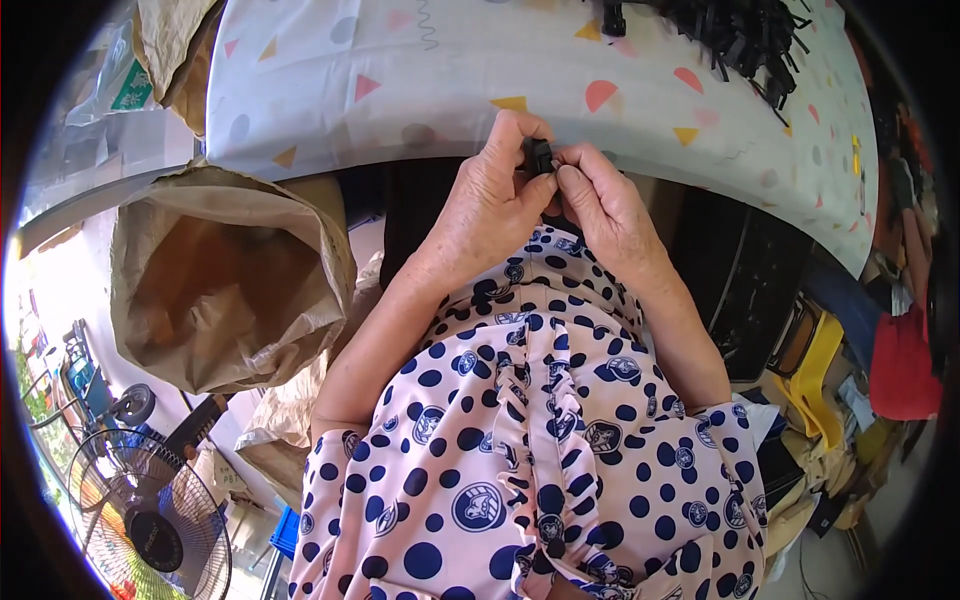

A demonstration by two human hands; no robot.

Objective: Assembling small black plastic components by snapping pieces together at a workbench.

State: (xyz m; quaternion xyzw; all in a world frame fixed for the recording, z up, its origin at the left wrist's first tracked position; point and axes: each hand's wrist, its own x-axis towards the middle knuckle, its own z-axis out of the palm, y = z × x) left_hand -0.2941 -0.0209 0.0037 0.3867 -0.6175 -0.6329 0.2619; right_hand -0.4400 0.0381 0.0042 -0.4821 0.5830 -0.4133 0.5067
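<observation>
black pile [740, 40] cut off, held piece [538, 156] part-hidden

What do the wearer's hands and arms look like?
Left hand and right hand: both bare, no gloves; no rings or markings visible. Forearms uncovered, no watch or bracelet in view. Sleeves end around the elbows: pale pink, printed with navy dots and small emblems.

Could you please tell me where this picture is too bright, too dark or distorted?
In the head view, the left rim beside the fan is washed out; the small black part shows little surface detail; the tablecloth's front edge bows with the fisheye, and the picture's corners are black.
</observation>
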